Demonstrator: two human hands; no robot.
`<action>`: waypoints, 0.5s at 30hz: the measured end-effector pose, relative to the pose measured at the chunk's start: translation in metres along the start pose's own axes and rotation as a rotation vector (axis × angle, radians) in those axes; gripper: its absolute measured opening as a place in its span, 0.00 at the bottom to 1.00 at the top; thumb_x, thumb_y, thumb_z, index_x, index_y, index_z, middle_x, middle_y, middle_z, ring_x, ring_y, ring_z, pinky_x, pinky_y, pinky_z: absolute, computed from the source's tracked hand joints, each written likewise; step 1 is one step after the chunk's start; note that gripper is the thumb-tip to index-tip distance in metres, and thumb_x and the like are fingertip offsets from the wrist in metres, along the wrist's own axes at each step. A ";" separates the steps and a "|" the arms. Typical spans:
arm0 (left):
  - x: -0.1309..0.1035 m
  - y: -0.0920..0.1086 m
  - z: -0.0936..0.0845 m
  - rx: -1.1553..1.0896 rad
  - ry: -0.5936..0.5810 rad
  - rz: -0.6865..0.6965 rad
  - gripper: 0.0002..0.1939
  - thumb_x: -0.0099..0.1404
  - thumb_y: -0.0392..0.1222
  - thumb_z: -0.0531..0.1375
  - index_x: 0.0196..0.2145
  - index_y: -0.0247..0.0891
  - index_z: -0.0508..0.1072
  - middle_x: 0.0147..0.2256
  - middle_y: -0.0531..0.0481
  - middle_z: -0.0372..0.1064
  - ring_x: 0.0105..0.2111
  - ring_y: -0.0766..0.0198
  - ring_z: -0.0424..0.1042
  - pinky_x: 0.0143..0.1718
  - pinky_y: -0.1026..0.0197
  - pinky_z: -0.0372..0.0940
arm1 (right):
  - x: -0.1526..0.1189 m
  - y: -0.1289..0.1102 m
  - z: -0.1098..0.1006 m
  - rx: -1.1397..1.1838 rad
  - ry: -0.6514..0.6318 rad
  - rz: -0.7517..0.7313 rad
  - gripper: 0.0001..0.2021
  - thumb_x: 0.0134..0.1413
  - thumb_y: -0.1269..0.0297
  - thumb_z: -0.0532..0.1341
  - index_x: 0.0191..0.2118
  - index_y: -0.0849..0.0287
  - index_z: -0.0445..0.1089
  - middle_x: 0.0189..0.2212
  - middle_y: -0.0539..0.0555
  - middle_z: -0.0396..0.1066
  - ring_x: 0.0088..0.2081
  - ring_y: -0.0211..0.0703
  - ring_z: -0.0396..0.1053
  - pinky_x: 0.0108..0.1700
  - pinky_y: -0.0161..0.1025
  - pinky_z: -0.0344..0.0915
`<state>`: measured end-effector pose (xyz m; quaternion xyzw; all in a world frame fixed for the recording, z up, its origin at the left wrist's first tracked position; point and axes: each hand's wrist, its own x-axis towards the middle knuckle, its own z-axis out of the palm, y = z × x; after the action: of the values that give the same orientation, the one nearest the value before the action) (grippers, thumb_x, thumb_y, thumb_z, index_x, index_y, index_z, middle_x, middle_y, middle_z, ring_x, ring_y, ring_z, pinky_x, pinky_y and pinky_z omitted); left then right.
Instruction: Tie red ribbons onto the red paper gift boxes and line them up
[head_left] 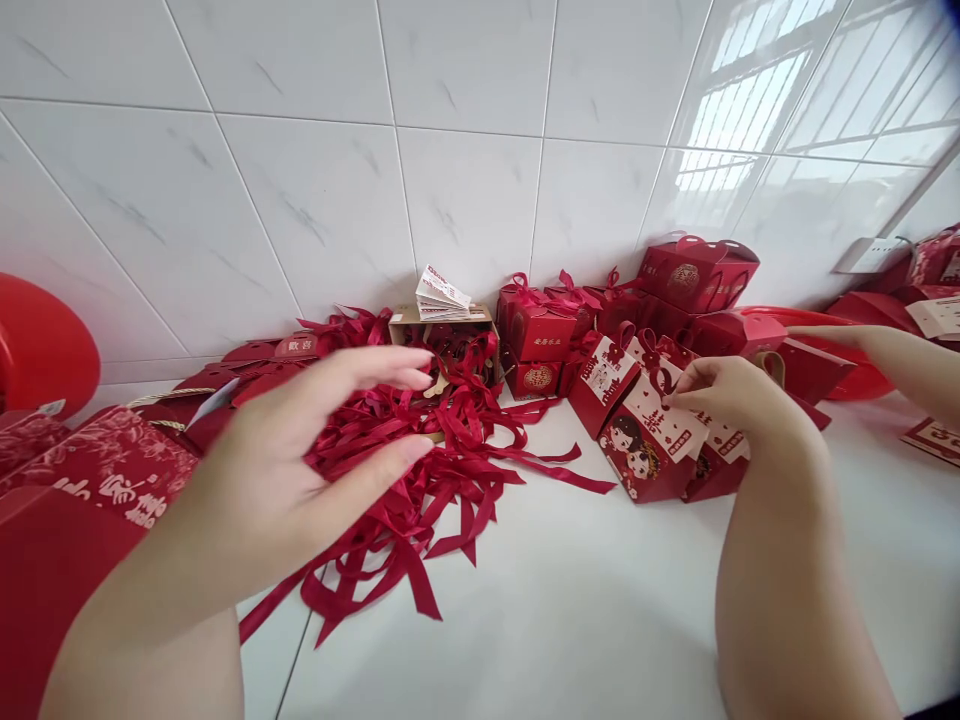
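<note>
My left hand point(322, 440) hovers over a pile of loose dark-red ribbons point(420, 560), fingers and thumb spread, nothing in it. Farther right, my right hand point(727, 395) pinches with thumb and fingertips at the ribbon top of a small red gift box point(634, 455). This box has a cartoon couple printed on its side and a white-and-red tag point(667, 425) on top. Similar tagged boxes stand tightly beside it, partly covered by my hand. Just which loop my fingertips grip is hard to see.
Behind the ribbons stands an open cardboard box point(405, 320) with a stack of printed cards point(442, 293) on it. More red boxes point(536, 330) line the tiled wall. Another person's arm point(885, 350) reaches over a red basin point(862, 375). Red bags point(112, 460) lie left.
</note>
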<state>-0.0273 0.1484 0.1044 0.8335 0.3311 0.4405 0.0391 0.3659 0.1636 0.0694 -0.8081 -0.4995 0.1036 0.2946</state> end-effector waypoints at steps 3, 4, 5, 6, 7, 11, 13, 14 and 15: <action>0.000 -0.016 0.003 0.132 -0.393 -0.146 0.33 0.61 0.53 0.63 0.62 0.55 0.59 0.57 0.50 0.68 0.55 0.51 0.70 0.53 0.53 0.68 | -0.013 -0.011 -0.009 0.003 0.118 -0.035 0.06 0.40 0.64 0.67 0.24 0.56 0.69 0.23 0.51 0.71 0.26 0.45 0.67 0.27 0.41 0.60; 0.001 -0.024 0.002 0.160 -0.495 -0.227 0.36 0.62 0.56 0.62 0.64 0.56 0.55 0.59 0.49 0.66 0.56 0.50 0.69 0.53 0.51 0.68 | -0.019 -0.018 -0.011 0.015 0.168 -0.056 0.06 0.41 0.62 0.68 0.25 0.55 0.70 0.24 0.52 0.72 0.27 0.45 0.68 0.27 0.41 0.61; 0.000 -0.033 0.001 0.188 -0.572 -0.312 0.38 0.61 0.58 0.61 0.65 0.57 0.52 0.60 0.48 0.65 0.57 0.48 0.68 0.53 0.50 0.68 | -0.025 -0.025 -0.011 0.032 0.205 -0.085 0.07 0.42 0.61 0.68 0.26 0.55 0.71 0.25 0.52 0.72 0.27 0.45 0.68 0.28 0.41 0.61; 0.000 -0.041 0.000 0.214 -0.621 -0.390 0.39 0.60 0.60 0.60 0.66 0.57 0.51 0.61 0.47 0.64 0.57 0.47 0.68 0.53 0.50 0.68 | -0.031 -0.034 -0.010 0.048 0.209 -0.126 0.07 0.44 0.59 0.68 0.27 0.54 0.71 0.25 0.51 0.73 0.27 0.45 0.69 0.28 0.41 0.62; 0.000 -0.048 -0.002 0.238 -0.650 -0.460 0.40 0.59 0.62 0.60 0.66 0.57 0.51 0.61 0.46 0.64 0.57 0.45 0.67 0.53 0.49 0.68 | -0.036 -0.043 -0.005 0.056 0.173 -0.180 0.07 0.45 0.58 0.67 0.28 0.54 0.72 0.25 0.50 0.73 0.27 0.44 0.69 0.28 0.40 0.62; 0.000 -0.057 -0.008 0.277 -0.718 -0.594 0.39 0.58 0.63 0.59 0.64 0.51 0.59 0.61 0.45 0.64 0.57 0.45 0.68 0.54 0.50 0.66 | -0.040 -0.073 0.039 -0.190 -0.333 -0.423 0.06 0.53 0.61 0.63 0.37 0.53 0.74 0.36 0.52 0.76 0.35 0.44 0.73 0.35 0.40 0.68; 0.002 -0.053 -0.009 0.270 -0.797 -0.596 0.30 0.59 0.62 0.59 0.57 0.50 0.68 0.56 0.47 0.70 0.51 0.48 0.73 0.48 0.54 0.69 | -0.036 -0.082 0.071 -0.300 -0.498 -0.439 0.10 0.49 0.65 0.67 0.39 0.56 0.74 0.39 0.56 0.75 0.36 0.46 0.73 0.36 0.41 0.69; 0.003 -0.051 -0.009 0.273 -0.852 -0.602 0.25 0.59 0.61 0.58 0.51 0.50 0.72 0.51 0.49 0.73 0.46 0.50 0.75 0.43 0.55 0.70 | -0.034 -0.084 0.086 -0.346 -0.555 -0.442 0.11 0.47 0.66 0.69 0.39 0.58 0.74 0.39 0.57 0.75 0.37 0.47 0.73 0.37 0.42 0.69; 0.005 -0.050 -0.010 0.286 -0.904 -0.617 0.21 0.59 0.60 0.58 0.45 0.49 0.75 0.46 0.50 0.76 0.40 0.51 0.77 0.37 0.57 0.70 | -0.032 -0.086 0.100 -0.384 -0.603 -0.446 0.12 0.47 0.66 0.69 0.40 0.60 0.74 0.39 0.58 0.74 0.37 0.47 0.73 0.38 0.42 0.70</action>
<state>-0.0588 0.1883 0.0958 0.8009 0.5662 -0.0413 0.1904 0.2400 0.2015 0.0343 -0.6538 -0.7363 0.1742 -0.0054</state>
